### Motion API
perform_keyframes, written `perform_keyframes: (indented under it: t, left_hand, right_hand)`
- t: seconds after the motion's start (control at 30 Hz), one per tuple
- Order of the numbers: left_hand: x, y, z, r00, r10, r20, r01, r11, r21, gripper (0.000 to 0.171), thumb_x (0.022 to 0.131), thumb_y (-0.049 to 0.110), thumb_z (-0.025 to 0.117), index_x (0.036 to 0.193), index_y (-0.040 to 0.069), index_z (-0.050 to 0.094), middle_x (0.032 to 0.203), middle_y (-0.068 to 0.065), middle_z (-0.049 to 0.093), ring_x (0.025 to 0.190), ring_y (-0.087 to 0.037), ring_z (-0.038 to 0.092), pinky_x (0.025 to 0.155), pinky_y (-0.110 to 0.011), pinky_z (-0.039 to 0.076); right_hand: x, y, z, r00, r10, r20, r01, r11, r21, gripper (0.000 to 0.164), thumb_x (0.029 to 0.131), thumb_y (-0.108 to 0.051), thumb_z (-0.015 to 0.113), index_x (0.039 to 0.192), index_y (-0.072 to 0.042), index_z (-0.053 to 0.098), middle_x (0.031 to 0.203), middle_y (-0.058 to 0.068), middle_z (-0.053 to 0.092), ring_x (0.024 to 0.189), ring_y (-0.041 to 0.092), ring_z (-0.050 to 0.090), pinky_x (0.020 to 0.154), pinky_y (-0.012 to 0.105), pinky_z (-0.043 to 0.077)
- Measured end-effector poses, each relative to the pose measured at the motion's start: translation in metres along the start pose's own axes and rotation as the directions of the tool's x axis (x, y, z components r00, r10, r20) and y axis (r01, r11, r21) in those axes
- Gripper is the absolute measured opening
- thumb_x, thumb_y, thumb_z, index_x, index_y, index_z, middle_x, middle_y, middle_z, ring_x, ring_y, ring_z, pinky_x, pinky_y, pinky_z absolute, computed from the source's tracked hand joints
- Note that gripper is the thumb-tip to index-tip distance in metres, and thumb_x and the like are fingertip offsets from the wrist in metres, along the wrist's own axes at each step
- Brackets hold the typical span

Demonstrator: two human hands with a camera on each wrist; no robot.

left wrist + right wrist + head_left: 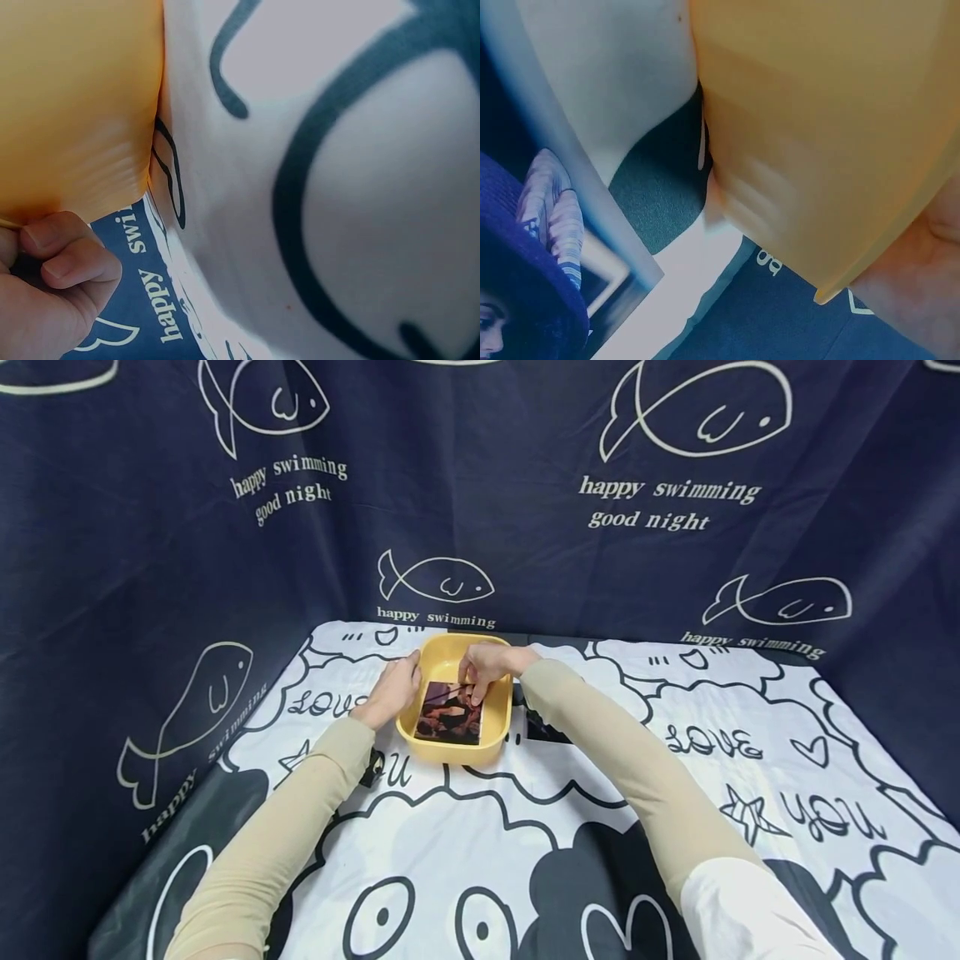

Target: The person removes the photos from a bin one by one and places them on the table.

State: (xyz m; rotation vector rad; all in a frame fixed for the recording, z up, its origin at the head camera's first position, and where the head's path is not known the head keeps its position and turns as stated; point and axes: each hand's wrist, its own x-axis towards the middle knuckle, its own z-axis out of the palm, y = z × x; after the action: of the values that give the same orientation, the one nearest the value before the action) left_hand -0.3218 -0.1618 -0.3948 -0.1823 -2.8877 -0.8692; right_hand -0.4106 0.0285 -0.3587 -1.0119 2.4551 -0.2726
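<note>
A yellow plastic basin [453, 755] with rounded corners stands on the patterned cloth in the head view. My left hand [394, 687] grips its left rim; the left wrist view shows curled fingers [71, 251] against the basin's wall [75, 97]. Inside the basin is a dark, reddish photo print [447, 717]. Reaching over the right rim, my right hand [487, 665] pinches the print near its upper right edge. The basin wall [802, 150] hides most of this hand in the right wrist view.
Another print [546, 728] lies right of the basin, partly under my right sleeve; the right wrist view shows a blue hat on a print [525, 217]. A dark piece [371, 768] peeks out beside my left sleeve. A navy curtain [540, 577] hangs behind the cloth [450, 835].
</note>
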Motion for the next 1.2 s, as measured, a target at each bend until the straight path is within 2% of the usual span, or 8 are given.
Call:
perform_keyframes:
  t: [0.23,0.4,0.73,0.87,1.03,1.2]
  left_hand:
    - [-0.0005,0.0005,0.0001,1.0,0.004,-0.009,-0.004,1.0,0.015,0.048,0.102,0.011,0.033,0.148,-0.003,0.032,0.075,-0.014,0.056,0.045,-0.012,0.046,0.042,-0.026,0.045]
    - [-0.001,0.0009,0.0006,1.0,-0.002,-0.006,0.002,1.0,0.027,0.048,0.102,0.011,0.033,0.148,-0.002,0.032,0.075,-0.013,0.056,0.046,-0.013,0.046,0.043,-0.025,0.045]
    - [-0.0002,0.0006,0.0,1.0,0.013,-0.017,-0.012,1.0,0.024,0.046,0.101,0.01,0.034,0.146,-0.001,0.037,0.066,-0.01,0.055,0.043,-0.012,0.048,0.041,-0.025,0.045]
    - [-0.0008,0.0008,-0.0004,1.0,0.004,-0.007,-0.004,1.0,0.011,0.048,0.101,0.009,0.033,0.147,-0.002,0.034,0.066,-0.009,0.053,0.042,-0.012,0.045,0.04,-0.025,0.043]
    - [-0.0012,0.0016,-0.0009,1.0,-0.001,0.002,0.001,1.0,0.002,0.048,0.101,0.009,0.032,0.148,-0.003,0.032,0.063,-0.008,0.052,0.04,-0.011,0.043,0.038,-0.025,0.041]
    - [-0.0009,0.0032,-0.0012,1.0,0.003,-0.008,-0.003,1.0,0.02,0.047,0.101,0.01,0.033,0.147,-0.003,0.035,0.07,-0.011,0.054,0.043,-0.012,0.046,0.041,-0.025,0.043]
  right_hand:
    - [0.0027,-0.0016,0.0034,0.999,0.002,-0.044,-0.006,0.996,-0.09,0.05,0.063,-0.025,0.091,0.105,-0.011,0.068,0.091,0.001,0.064,0.083,0.014,0.052,0.071,0.02,0.043]
    - [0.0028,-0.0022,0.0048,0.999,0.002,-0.039,-0.005,0.998,-0.069,0.049,0.064,-0.022,0.091,0.103,-0.008,0.066,0.089,0.001,0.064,0.081,0.014,0.051,0.068,0.02,0.042]
    - [0.0047,-0.0006,0.0068,0.999,0.016,-0.051,-0.017,1.0,-0.017,0.049,0.067,-0.017,0.089,0.104,-0.01,0.058,0.092,0.001,0.052,0.086,0.017,0.048,0.068,0.022,0.041]
    - [0.0049,0.0,0.0074,0.997,-0.006,-0.071,0.004,0.999,-0.035,0.05,0.066,-0.017,0.089,0.105,-0.009,0.059,0.093,0.003,0.056,0.086,0.017,0.05,0.073,0.022,0.043]
    - [0.0042,0.0006,0.007,0.997,-0.011,-0.081,0.007,0.999,-0.052,0.052,0.067,-0.019,0.089,0.11,-0.01,0.062,0.105,0.007,0.063,0.092,0.018,0.053,0.084,0.026,0.047]
    - [0.0029,0.0007,0.007,0.996,-0.009,-0.09,0.005,0.999,-0.047,0.05,0.068,-0.02,0.088,0.111,-0.01,0.065,0.106,0.007,0.063,0.094,0.019,0.053,0.088,0.029,0.047]
